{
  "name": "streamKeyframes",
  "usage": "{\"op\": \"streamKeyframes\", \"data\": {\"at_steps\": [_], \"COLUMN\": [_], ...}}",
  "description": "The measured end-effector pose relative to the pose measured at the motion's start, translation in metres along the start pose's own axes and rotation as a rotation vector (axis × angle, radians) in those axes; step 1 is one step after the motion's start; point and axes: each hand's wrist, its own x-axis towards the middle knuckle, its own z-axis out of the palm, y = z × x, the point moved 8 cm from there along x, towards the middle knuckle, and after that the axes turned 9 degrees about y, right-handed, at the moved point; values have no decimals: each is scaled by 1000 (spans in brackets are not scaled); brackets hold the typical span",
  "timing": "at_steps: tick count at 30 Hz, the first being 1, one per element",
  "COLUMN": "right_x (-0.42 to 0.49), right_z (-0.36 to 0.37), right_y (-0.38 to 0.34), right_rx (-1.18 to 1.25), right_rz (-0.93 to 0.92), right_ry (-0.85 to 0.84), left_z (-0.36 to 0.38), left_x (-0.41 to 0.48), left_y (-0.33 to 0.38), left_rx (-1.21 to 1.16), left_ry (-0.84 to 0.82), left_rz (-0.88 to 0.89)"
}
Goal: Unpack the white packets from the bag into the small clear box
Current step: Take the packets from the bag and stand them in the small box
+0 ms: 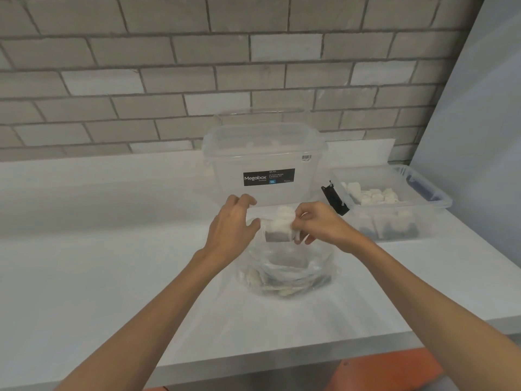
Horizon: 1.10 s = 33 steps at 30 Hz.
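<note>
A clear plastic bag (287, 273) stands on the white counter in front of me, with white packets showing through its lower part. My left hand (234, 225) holds the bag's upper left edge. My right hand (315, 224) pinches a white packet (279, 225) at the bag's mouth, between both hands. The small clear box (394, 204) sits to the right, holding several white packets (372, 194), with a black latch on its left end.
A tall clear Megabox tub (265, 162) with its lid on stands just behind the bag, against a grey brick wall. A pale panel (479, 122) rises at the right. The counter's front edge (253, 368) runs below my forearms.
</note>
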Motion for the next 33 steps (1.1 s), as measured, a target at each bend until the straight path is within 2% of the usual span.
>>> {"op": "streamKeyframes", "data": {"at_steps": [2, 8, 11, 14, 20, 24, 29, 33], "right_x": [0, -6, -9, -13, -16, -19, -20, -20], "right_z": [-6, -14, -11, -8, -3, 5, 17, 18], "right_y": [-1, 0, 5, 10, 17, 16, 9, 1], "right_rx": [111, 458, 554, 685, 779, 809, 870, 929], "right_rz": [39, 110, 130, 157, 204, 221, 213, 171], "right_ry": [12, 24, 6, -7, 27, 12, -14, -22], "left_z": [-3, 11, 14, 11, -4, -21, -32, -32], "left_x": [3, 5, 5, 10, 23, 34, 40, 46], "left_y": [9, 4, 9, 9, 11, 22, 43, 43], "left_rx": [-83, -479, -643, -695, -643, -491, -341, -327], "left_ry": [19, -95, -155, -165, -123, -75, -95, -87], "left_rz": [2, -285, -317, -322, -236, -76, 86, 89]}}
